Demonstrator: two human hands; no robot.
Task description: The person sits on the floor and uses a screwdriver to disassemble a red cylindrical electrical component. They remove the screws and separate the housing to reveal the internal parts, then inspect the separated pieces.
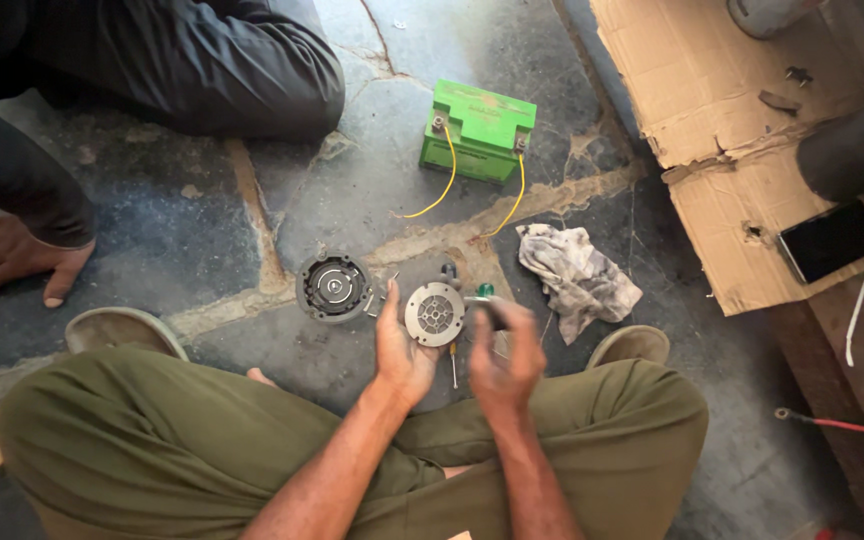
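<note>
My left hand [401, 348] holds a round grey slotted metal part [434, 313] up by its left edge, above my crossed legs. My right hand [503, 352] is blurred and sits just right of that part, its fingers closed around a small tool with a green tip [485, 292]. On the stone floor to the left lies a dark round housing [333, 287] with a light centre. A thin screwdriver [453, 366] lies on the floor between my hands.
A green battery [477, 130] with two yellow wires [446, 180] stands on the floor ahead. A dirty rag [575, 276] lies at right. Torn cardboard [742, 120] with a dark phone [832, 240] is far right. Another person's legs and hand [14, 258] rest at left.
</note>
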